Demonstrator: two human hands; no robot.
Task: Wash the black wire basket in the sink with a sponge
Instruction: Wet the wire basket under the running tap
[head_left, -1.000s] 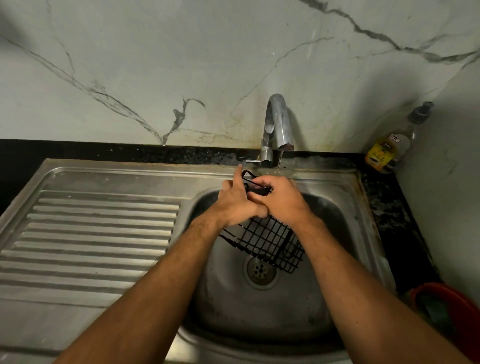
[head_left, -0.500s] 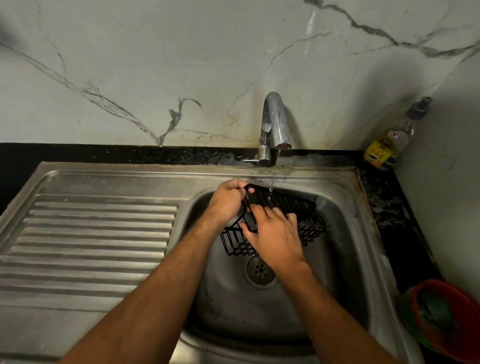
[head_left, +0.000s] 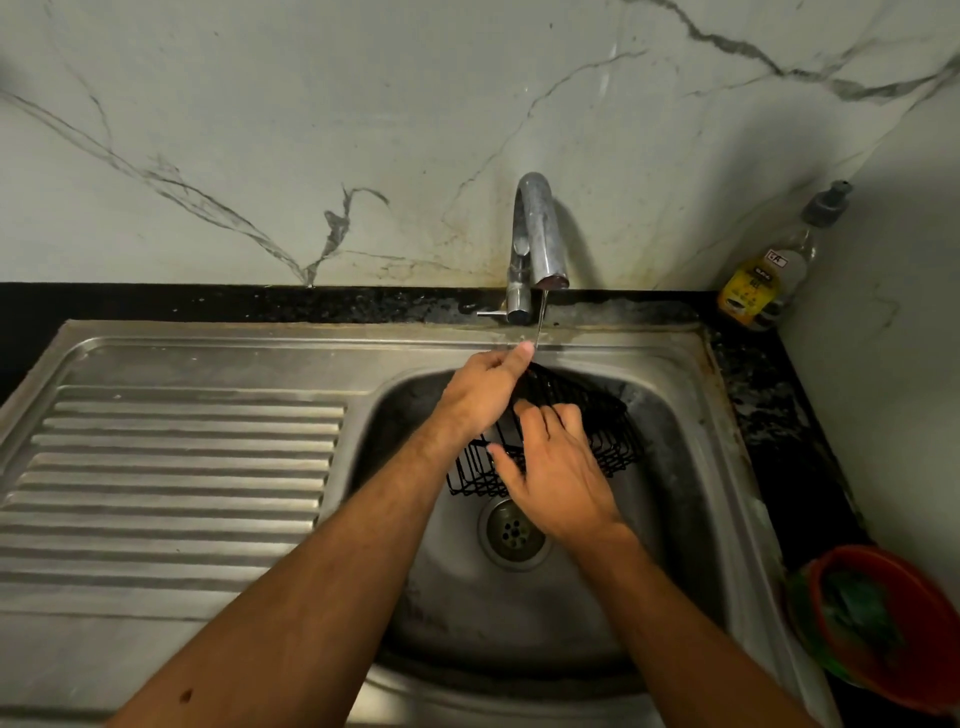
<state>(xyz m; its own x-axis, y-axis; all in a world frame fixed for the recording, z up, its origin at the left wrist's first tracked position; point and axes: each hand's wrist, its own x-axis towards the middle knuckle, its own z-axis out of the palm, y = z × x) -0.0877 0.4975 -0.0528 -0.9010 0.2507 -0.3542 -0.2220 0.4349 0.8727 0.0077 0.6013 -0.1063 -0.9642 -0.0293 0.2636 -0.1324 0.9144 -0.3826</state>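
Black coated wire makes up the basket (head_left: 587, 415), which is held tilted inside the sink (head_left: 691, 519), above and just behind the drain (head_left: 513, 535) and directly below the tap (head_left: 535, 234). A thin stream of water (head_left: 541, 317) falls from the spout onto the basket's back edge. The left hand (head_left: 480, 392) is closed around the basket's rear left rim, one finger stretched up toward the stream. The right hand (head_left: 558, 475) lies over the basket's near side with fingers curled in among the wires; whether a sponge sits under that palm cannot be told, since none shows. A green scrubber-like thing lies in a red bowl (head_left: 883, 629) on the counter (head_left: 779, 415), well to the right of the drain, and a soap bottle (head_left: 763, 280) stands to the right of the tap.

The basket looks light and stiff, an open grid that should keep its shape under a firm squeeze, though thin wires may flex a little at the corners. Wet coated wire is probably slick, so the thicker rim is likely the safest hold, fingers hooked through the mesh rather than pinching a single strand. Its many gaps could snag a sponge, so strokes along the wires seem wiser than across them. If dropped it would likely clatter, not break.
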